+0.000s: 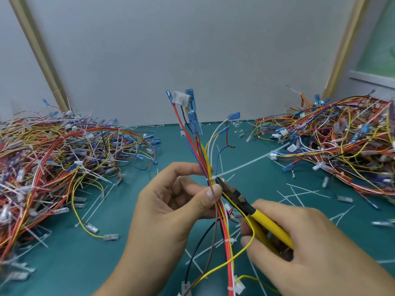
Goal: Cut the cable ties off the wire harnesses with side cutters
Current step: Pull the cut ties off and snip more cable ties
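Head view.
- Wire harness (204, 150): multicoloured bundle, held roughly upright above the desk (136, 210), blue and white connectors at top.
- Left hand (171, 201): grip pinching the harness between thumb and fingers, just below the cable tie.
- Cable tie (252, 160): white, wrapped round the bundle, tail pointing up-right.
- Side cutters (252, 210): yellow handles, tip at the tie's head.
- Right hand (310, 238): grip closed round the cutter handles.
- Harness piles: left pile (53, 157), right pile (342, 146).
- Loose white tie offcuts (299, 195) on the desk.
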`<state>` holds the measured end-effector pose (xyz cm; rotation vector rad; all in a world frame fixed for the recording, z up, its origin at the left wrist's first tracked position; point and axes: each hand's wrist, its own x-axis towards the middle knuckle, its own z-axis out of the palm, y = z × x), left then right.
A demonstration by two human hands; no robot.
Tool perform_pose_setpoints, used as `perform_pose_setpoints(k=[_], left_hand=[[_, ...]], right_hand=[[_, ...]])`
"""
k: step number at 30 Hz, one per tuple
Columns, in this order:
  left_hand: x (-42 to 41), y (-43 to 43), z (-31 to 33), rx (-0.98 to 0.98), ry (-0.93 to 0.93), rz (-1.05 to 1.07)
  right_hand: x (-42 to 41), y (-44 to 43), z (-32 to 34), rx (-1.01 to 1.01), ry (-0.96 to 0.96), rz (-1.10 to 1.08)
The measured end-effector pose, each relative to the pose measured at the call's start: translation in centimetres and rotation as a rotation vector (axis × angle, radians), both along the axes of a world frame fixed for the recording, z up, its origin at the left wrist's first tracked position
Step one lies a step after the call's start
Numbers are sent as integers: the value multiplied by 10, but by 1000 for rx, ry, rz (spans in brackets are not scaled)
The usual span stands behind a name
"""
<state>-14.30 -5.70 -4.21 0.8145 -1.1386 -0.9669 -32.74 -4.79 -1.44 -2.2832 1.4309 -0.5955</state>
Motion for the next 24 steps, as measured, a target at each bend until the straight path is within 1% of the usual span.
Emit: perform_pose_setpoints(k=[9, 18, 24], left_hand=[[2, -3, -1, 34, 77, -7], [1, -1, -2, 29, 21, -12], [1, -1, -3, 29, 5, -16]], right_hand=[[2, 1, 5, 9, -5, 7], [3, -1, 1, 4, 21, -1], [1, -1, -1, -6, 6, -10]])
